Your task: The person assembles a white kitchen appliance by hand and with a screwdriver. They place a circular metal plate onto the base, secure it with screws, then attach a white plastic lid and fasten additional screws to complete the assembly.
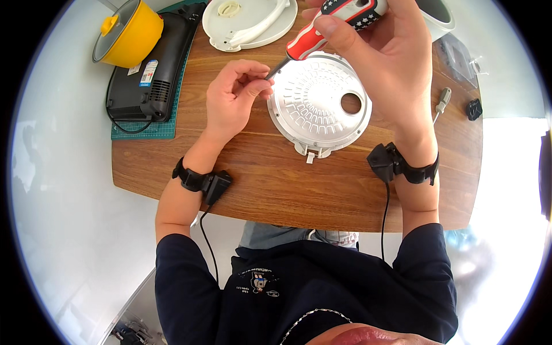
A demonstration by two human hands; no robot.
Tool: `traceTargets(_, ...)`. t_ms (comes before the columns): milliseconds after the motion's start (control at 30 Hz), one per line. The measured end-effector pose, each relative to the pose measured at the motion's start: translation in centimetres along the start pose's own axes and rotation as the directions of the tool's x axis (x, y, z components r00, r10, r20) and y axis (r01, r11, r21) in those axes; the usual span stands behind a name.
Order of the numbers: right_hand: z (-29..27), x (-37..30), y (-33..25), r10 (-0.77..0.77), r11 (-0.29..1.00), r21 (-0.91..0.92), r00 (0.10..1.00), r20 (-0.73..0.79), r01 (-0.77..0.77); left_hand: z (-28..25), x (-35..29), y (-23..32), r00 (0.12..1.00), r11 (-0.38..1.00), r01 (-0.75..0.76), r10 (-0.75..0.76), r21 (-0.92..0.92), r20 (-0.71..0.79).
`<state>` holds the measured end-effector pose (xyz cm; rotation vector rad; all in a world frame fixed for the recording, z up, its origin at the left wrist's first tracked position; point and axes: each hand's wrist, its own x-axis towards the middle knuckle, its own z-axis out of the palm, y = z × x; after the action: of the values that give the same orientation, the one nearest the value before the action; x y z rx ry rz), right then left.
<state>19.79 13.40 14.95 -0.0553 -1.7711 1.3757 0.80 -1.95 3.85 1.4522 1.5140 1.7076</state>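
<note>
Red-and-white-handled screwdriver (322,34) sits clenched in the right hand (379,63), tip angled down-left into the left hand (233,98), whose fingertips pinch it just beside the round ribbed silver metal plate (319,106) on the wooden table (276,184).

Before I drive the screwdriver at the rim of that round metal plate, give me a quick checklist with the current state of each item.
1. Screwdriver gripped: ok, the right hand is wrapped around its red handle.
2. Tip guided: ok, the left hand pinches the shaft near the tip at the plate's left rim.
3. Tip seated in a screw: cannot tell, the fingertips hide it.
4. Metal plate flat on the wooden table: ok, but nothing clamps it.
5. Wrist cables clear of the plate: ok, both hang off the near table edge.
6. White lid out of the way: ok, it lies beyond the plate.
</note>
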Motion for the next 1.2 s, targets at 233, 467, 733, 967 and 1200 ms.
traceTargets(233, -0.8, -0.1, -3.0, 0.131, 0.991, -0.014, 0.985, 0.110, -0.131, 0.3, -0.3, 0.4, 0.996, 0.994, 0.079, -0.075, -0.080, 0.051)
traceTargets(467, -1.1, 0.4, -5.9, 0.147, 0.954, -0.285, 0.974, 0.172, -0.093, 1.6, 0.4, 0.8, 0.984, 0.990, -0.029, 0.005, 0.135, 0.179)
traceTargets(733, -3.3, 0.1, -9.9, 0.215, 0.848, -0.497, 0.977, 0.010, -0.182, 6.5, 4.9, 3.9, 0.916, 0.950, -0.154, 0.035, 0.270, 0.399)
traceTargets(967, -7.0, -1.9, -9.1, 0.024, 0.706, -0.699, 0.983, 0.182, 0.112, 12.4, 8.3, 3.6, 0.830, 0.939, -0.150, -0.051, 0.311, 0.555)
traceTargets(1200, -10.3, -1.1, -4.6, 0.052, 0.603, -0.775, 0.961, 0.271, 0.186, 14.8, 10.5, 1.2, 0.766, 0.922, -0.153, -0.116, 0.356, 0.632)
